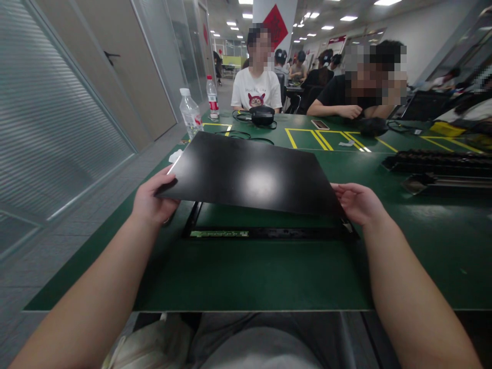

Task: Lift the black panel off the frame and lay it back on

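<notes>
Between your two hands, above the table (249, 279), is the panel (249, 171), black and glossy, tilted so that its left end is higher, with a patch of light shining on it. Your left hand (151, 197) has its left edge pinched, thumb on top and fingers underneath, closed to the panel's thickness. Your right hand (359, 202) is at the other end, fingers half curled with the tips against the edge; you can't tell from here how firmly they grip. Under the panel lies the frame (300, 233), thin and black, partly covered by it, a green strip (219, 234) along its near side. Just beyond the panel's far left corner stands a bottle (190, 115) with a white cap, and behind that a red-capped one (212, 97). Farther across are a black case (262, 115) and a phone (320, 124). Off to your right lie dark bars (438, 161). Two people sit opposite you, one in a white shirt (240, 89), the other in black.
</notes>
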`<state>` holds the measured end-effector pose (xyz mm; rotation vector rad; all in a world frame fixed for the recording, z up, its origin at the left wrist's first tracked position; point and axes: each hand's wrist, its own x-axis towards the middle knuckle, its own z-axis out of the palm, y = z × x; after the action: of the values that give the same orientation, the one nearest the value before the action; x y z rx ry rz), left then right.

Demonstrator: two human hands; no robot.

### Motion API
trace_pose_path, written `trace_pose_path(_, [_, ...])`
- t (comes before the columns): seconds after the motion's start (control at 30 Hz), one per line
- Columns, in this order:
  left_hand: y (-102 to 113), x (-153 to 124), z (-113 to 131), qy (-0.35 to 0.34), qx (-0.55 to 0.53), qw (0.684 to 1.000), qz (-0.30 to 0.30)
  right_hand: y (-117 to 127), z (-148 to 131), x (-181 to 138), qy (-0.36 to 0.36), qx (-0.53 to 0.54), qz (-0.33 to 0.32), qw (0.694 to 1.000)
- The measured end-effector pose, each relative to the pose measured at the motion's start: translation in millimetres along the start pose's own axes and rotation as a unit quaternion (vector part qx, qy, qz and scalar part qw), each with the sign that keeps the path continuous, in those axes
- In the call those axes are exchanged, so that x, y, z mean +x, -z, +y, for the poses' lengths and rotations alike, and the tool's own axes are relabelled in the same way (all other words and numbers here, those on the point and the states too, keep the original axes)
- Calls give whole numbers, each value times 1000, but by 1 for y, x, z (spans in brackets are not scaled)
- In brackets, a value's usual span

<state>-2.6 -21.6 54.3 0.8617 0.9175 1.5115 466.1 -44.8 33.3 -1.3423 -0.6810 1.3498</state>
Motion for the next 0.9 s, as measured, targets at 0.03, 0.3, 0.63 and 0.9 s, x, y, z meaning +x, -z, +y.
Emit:
trace_pose_path(0.03, [0, 0, 1, -3, 2, 1000, -1, 1, 0, 2, 2, 2, 6, 1000])
trace_pose_path(0.3, [-4, -2, 1, -9, -2, 1000, 3, -3, 2, 3, 14, -34, 100, 994])
trace_pose_path(0.63, [-5, -2, -6, -6, 20, 999, -25, -3, 5, 3, 51, -114, 158, 980])
trace_pose_path(0.9, [-2, -1, -13, -1, 43, 998, -38, 2, 8, 9, 72, -148, 176, 971])
